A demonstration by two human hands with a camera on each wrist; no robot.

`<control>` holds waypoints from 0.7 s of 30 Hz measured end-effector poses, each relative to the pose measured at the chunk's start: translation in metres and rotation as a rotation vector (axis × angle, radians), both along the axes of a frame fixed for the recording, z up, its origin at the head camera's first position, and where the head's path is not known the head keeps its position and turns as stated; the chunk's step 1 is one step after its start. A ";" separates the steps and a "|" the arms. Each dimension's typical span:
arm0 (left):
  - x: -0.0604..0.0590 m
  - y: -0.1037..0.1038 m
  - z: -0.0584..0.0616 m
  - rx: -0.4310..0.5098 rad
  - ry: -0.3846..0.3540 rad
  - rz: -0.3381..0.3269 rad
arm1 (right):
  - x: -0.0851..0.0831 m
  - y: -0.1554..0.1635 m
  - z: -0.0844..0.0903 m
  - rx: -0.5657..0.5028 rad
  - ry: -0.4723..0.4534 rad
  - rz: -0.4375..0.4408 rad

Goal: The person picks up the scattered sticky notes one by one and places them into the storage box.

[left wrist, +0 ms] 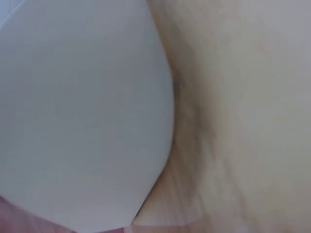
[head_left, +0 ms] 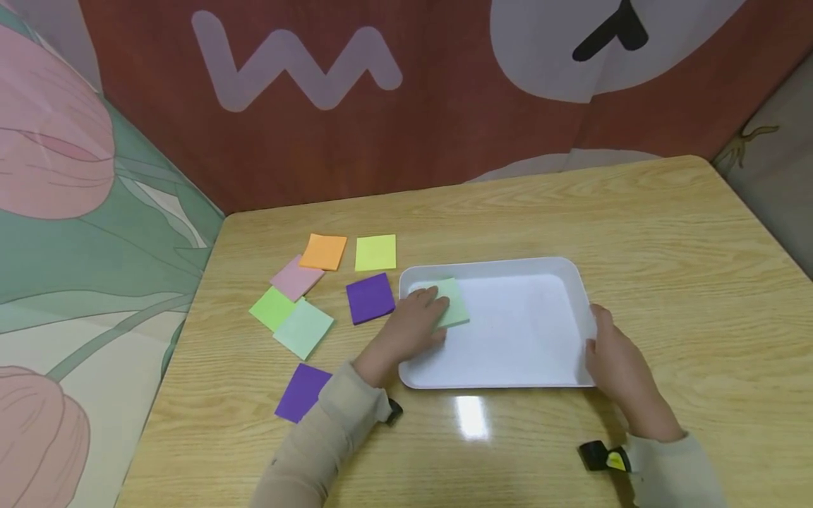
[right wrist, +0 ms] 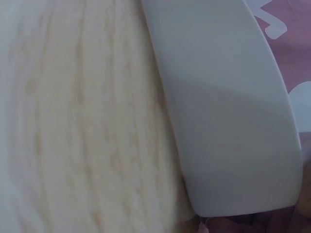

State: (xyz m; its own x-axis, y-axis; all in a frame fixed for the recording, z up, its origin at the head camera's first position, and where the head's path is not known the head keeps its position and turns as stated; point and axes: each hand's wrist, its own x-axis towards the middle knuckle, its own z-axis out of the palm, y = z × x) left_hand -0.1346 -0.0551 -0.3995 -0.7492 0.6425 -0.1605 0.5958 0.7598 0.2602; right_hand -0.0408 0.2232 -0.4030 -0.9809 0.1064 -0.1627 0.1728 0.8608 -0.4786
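Wooden table (head_left: 635,233) (glossy, pale grain) against red patterned backdrop (head_left: 413,141).

Curtained tabletop booth (head_left: 635,212) (cartoon backdrop (head_left: 381,106))

We cannot see part of the pale green note (head_left: 452,305) in the white tray (head_left: 508,267); the left hand (head_left: 416,326) covers it. The right hand (head_left: 612,360) hides some of the tray's side. Both wrist views are blurry and too close, so we see only bits of tray and table (right wrist: 73,121).
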 end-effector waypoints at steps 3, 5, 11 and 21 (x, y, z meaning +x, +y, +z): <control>0.001 -0.005 0.002 0.044 0.024 0.026 | 0.000 0.000 0.000 -0.003 0.008 0.002; 0.001 -0.010 0.003 0.063 0.043 0.054 | 0.000 0.000 0.000 -0.005 0.006 0.001; -0.004 -0.028 0.009 0.149 0.032 0.181 | -0.001 0.000 0.000 -0.007 0.013 -0.001; -0.010 -0.057 0.008 0.302 -0.040 0.306 | -0.001 0.000 0.000 -0.012 0.009 -0.007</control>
State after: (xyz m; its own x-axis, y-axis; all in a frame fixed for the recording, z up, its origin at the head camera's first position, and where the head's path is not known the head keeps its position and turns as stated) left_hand -0.1451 -0.1117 -0.3918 -0.9095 0.4145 -0.0320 0.3401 0.7861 0.5160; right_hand -0.0416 0.2235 -0.4028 -0.9815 0.1115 -0.1556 0.1747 0.8539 -0.4903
